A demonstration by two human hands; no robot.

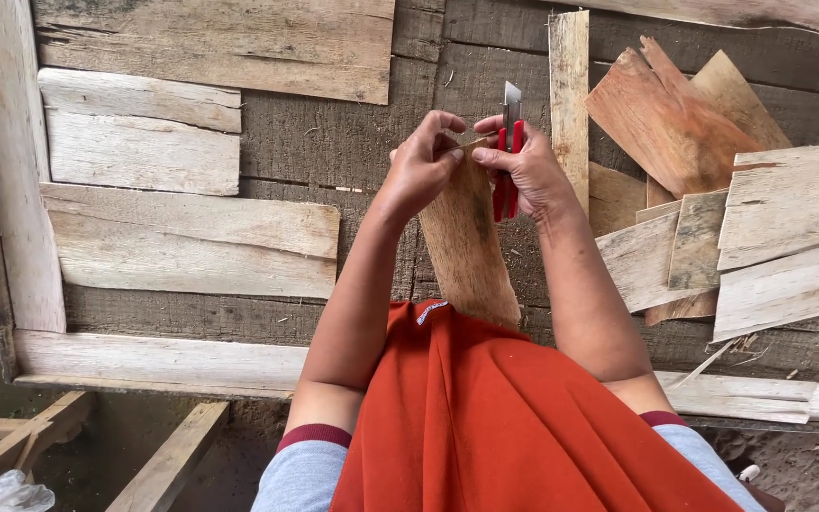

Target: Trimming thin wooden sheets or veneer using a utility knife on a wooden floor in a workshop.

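Both hands pinch far end of wood strip (pixel 466 242): left hand (pixel 421 169) fingertips only; right hand (pixel 531 171) also grips red utility knife (pixel 508 156), blade far.

Bare dark tabletop (pixel 334 142) open between the hands and the pale boards (pixel 182 237) at left of frame, heap of thin wood slats (pixel 741 228) crowding the right, upright slat (pixel 569 95) just beside the right hand (pixel 533 171), raised pale rail (pixel 154 365) along the near edge

Rough grey plank bench (pixel 334 142) w/ pale board frame (pixel 154 360); thin wood slats piled at right (pixel 770 228). Dirt floor (pixel 808 465) below, timber offcuts (pixel 11 446) lower left. Soft daylight.
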